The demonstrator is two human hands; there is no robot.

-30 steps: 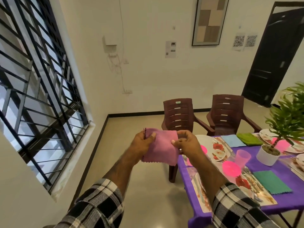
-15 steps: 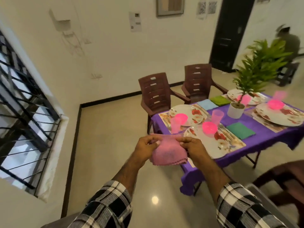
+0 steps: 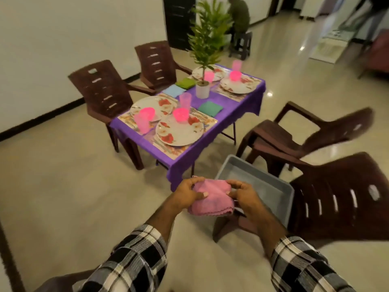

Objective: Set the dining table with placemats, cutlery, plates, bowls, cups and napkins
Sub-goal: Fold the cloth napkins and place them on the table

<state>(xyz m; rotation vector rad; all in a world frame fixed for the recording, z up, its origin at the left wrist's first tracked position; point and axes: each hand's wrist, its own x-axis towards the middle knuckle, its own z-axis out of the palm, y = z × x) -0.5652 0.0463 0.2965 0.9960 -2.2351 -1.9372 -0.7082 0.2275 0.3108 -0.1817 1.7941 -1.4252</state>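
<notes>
Both hands' grip still pinches pink napkin (image 3: 210, 198), seemingly folded smaller; grey tray (image 3: 273, 187) appeared

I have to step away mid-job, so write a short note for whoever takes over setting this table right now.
Left hand and right hand: both pinch the folded pink napkin, held in the air above the floor, short of the table.
Grey tray sits on the near chair.
Done: four floral plates, pink bowls and cups on placemats; green napkin, blue napkin and teal napkin laid.
Left: lay the pink napkin, probably by the far right plate.
</notes>
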